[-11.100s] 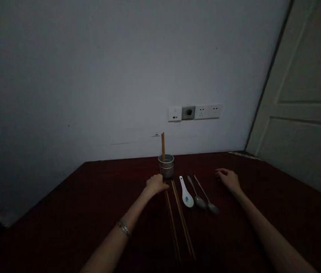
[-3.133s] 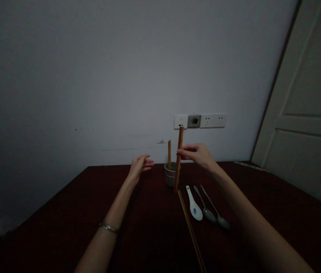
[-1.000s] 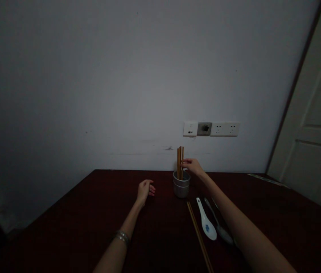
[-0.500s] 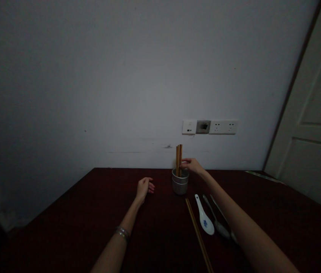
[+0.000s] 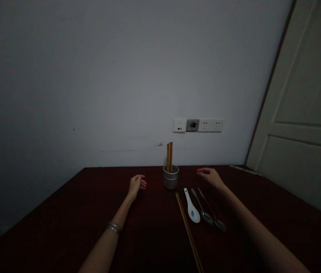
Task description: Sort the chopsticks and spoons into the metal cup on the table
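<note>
Upright chopsticks [image 5: 171, 155] are held by the metal cup [image 5: 171, 182] just below ctr. of frame, tops leaning close together; exact no. can't be told. Nothing is gripped by the R hand [image 5: 210, 176], seen R of ctr., well clear of the cup; its fingers are loosely bent, thumb slightly apart. Nothing is gripped by the L hand [image 5: 135, 185] either, L of ctr., its fingers relaxed & part-curled.

On the dark red tabletop [image 5: 92, 204], 2 loose chopsticks [image 5: 187, 228] are laid side by side, from just below the cup down to the bottom edge. To their R, 1 white ceramic spoon [image 5: 192, 212] & 2 metal spoons [image 5: 206, 218] are set in a slanted row, bowls toward lower R.

For handling, the loose pair is best pinched as 1 bundle, approx. mid-length, w/ ends kept even; if picked up off-ctr., swing or splaying could be caused. Tips should be brought over the rim before being lowered, & the grip eased only once the base is felt. The cup's wall may need to be steadied, e.g. w/ the L hand, as tipping could be caused by a knock up high.
</note>
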`<state>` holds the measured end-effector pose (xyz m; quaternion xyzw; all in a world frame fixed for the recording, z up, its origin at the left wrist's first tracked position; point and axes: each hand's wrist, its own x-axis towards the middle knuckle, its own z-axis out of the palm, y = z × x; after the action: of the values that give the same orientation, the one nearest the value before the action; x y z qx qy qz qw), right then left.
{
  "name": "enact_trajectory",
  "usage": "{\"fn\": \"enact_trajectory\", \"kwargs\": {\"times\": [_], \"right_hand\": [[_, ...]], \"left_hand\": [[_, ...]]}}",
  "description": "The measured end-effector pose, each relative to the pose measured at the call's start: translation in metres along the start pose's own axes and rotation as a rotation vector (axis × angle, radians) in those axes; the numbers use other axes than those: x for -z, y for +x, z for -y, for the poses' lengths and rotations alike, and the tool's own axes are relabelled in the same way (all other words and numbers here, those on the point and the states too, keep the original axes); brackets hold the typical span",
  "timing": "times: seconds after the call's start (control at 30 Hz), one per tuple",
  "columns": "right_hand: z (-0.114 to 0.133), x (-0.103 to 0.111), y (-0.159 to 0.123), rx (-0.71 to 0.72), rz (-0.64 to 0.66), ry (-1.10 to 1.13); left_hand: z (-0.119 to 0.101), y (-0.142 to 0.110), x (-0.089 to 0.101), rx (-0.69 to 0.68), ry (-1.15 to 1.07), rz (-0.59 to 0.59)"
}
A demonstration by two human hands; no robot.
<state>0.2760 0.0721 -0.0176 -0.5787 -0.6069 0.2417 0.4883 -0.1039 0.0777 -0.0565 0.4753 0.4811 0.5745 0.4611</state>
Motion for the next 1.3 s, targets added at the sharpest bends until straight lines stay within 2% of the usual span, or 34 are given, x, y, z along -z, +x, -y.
{"fn": "enact_trajectory", "kwargs": {"times": [0.13, 0.27, 0.53, 0.97, 1.07, 1.2, 1.3], "right_hand": [[-0.051, 0.03, -0.026, -0.105, -0.189, -0.033], [-0.076, 0.039, -0.046, -0.146, -0.238, -0.036], [-0.068, 0.036, -0.054, -0.058, -0.242, -0.252], [-0.065, 0.035, -0.057, -0.021, -0.269, -0.282], [-0.067, 0.035, -0.056, -0.025, -0.281, -0.275], [-0.071, 0.036, -0.054, -0.047, -0.261, -0.236], [-0.072, 0.035, -0.053, -0.057, -0.244, -0.234]], "left_hand": [[-0.003, -0.003, -0.002, 0.004, 0.012, 0.002], [-0.004, -0.005, -0.004, -0.015, 0.049, -0.001], [-0.003, -0.005, -0.006, -0.023, 0.148, 0.017], [-0.003, -0.008, -0.006, -0.063, 0.247, 0.038], [-0.005, -0.008, -0.008, -0.026, 0.293, 0.019], [-0.018, -0.015, -0.015, 0.111, 0.487, -0.01], [-0.033, -0.028, -0.027, 0.119, 0.718, 0.076]]}}
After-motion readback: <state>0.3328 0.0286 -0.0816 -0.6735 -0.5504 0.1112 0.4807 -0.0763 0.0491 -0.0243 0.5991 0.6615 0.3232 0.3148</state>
